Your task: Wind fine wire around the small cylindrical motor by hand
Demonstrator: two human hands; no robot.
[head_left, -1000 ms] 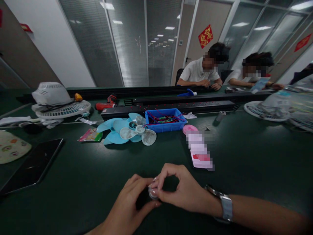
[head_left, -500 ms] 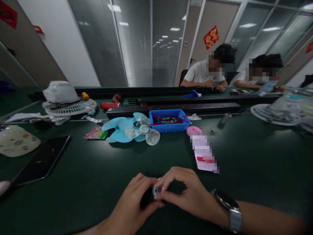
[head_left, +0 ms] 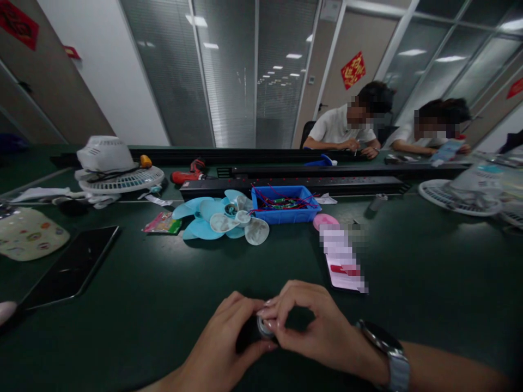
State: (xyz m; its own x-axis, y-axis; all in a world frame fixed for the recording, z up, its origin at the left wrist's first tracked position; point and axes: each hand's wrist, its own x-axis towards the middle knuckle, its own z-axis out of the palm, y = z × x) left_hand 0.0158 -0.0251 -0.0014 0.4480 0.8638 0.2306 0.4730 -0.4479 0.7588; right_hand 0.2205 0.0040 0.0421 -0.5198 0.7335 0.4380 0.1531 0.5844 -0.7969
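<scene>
Just above the green table, a small round silver metal part shows its ring-shaped end between my fingers. My left hand holds it from the left, thumb below and fingers above. Thumb and fingertips of my right hand pinch together at the near face of the part and cover much of it. A watch is on my right wrist. The part's full shape is hidden by my fingers, so its exact kind is unclear.
Beyond my hands lie a phone, light blue fan blades and a blue bin of wires. A tablet is at left. A red power drill and fan parts stand farther back. Two people sit across the table.
My right fingertips have closed in over the face of the round part, hiding more of it. The camera view has tilted up slightly, so the scene sits a little lower.
</scene>
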